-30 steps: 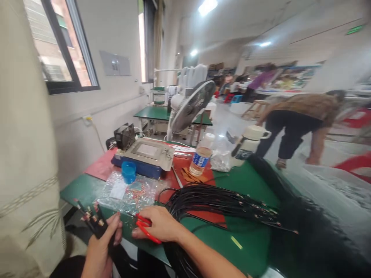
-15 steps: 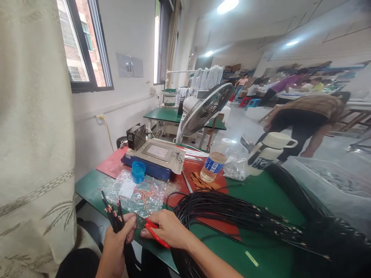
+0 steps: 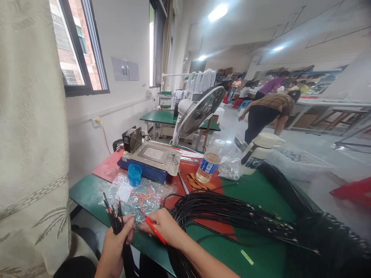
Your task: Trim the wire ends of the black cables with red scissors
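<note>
Left hand (image 3: 114, 247): fingers clamped round a small bunch of black cables (image 3: 113, 214); the cable ends stand upright above the fist, just off the near edge of the counter (image 3: 87, 191)
Right hand (image 3: 162, 227): fingers closed on red-handled scissors (image 3: 155, 230); the hand rests on the counter's near edge, just beside the left hand
Scissors: handles mostly hidden in the palm; the tip points left toward the cable bunch
Large cable bundle (image 3: 232, 216): a thick sheaf of black cables lying across the green counter, right of the right hand; it trails off to the far right
Plastic bag (image 3: 136, 195): clear, holding small red and orange parts; flat on the counter just beyond both hands
Blue cap (image 3: 134, 175): on the bag's far edge
Machine (image 3: 153, 158): flat grey plate on a blue base, behind the bag
Bottle (image 3: 208, 162): upright, right of the machine
Fan (image 3: 199, 110): behind the bottle
Background: a person (image 3: 265, 112) bends over in the aisle, well apart
</note>
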The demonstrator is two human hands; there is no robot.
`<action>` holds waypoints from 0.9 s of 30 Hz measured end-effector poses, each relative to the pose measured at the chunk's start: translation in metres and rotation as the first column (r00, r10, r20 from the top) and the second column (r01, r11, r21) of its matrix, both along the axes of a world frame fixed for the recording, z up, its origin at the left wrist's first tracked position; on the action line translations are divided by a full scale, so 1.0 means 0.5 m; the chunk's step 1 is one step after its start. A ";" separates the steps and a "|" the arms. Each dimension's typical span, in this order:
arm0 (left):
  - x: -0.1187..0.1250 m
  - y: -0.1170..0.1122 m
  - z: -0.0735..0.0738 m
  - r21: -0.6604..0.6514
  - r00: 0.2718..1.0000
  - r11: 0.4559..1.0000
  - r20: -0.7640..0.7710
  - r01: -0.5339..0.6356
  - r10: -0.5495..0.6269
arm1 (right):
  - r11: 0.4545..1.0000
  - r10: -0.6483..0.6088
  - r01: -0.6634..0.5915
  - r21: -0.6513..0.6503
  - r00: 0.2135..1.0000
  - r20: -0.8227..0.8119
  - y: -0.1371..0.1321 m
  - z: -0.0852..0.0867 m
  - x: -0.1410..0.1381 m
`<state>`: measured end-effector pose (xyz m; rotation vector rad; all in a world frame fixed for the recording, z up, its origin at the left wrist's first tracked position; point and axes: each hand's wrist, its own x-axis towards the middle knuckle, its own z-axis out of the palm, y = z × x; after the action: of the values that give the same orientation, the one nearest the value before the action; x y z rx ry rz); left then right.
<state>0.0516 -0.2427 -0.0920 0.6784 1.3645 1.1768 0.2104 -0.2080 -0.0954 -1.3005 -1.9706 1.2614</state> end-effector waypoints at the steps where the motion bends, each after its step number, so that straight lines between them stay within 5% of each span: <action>1: 0.001 -0.002 -0.002 0.000 1.000 1.000 0.017 0.018 -0.018 | 0.994 -0.021 0.009 -0.106 0.993 -0.114 0.001 0.000 -0.001; 4: 0.005 -0.013 0.001 0.007 0.997 0.998 0.048 0.054 -0.055 | 0.941 -0.103 -0.039 -0.336 0.914 -0.392 0.000 0.001 -0.007; 7: 0.011 -0.028 0.012 0.024 0.994 0.995 0.040 0.098 -0.099 | 0.919 -0.115 -0.101 -0.382 0.856 -0.503 -0.004 0.000 -0.016; 12: 0.020 -0.040 0.022 0.012 0.997 0.997 0.019 0.080 -0.080 | 0.921 -0.100 -0.111 -0.373 0.859 -0.502 -0.013 -0.004 -0.022; 18: 0.023 -0.044 0.022 0.021 0.998 0.999 0.046 0.044 -0.044 | 0.975 -0.026 -0.065 -0.215 0.917 -0.398 -0.020 -0.003 -0.017; 24: 0.020 -0.047 0.017 0.020 0.993 0.995 0.049 0.103 -0.103 | 0.871 -0.139 -0.168 -0.462 0.816 -0.560 -0.015 -0.006 -0.025; 27: 0.021 -0.048 0.014 -0.004 0.990 0.991 0.050 0.135 -0.135 | 0.859 -0.179 -0.160 -0.486 0.796 -0.579 -0.015 -0.011 -0.029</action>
<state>0.0620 -0.2667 -0.0851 0.7202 1.2609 1.0734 0.1960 -0.2154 -0.1007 -0.9174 -1.1960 1.9937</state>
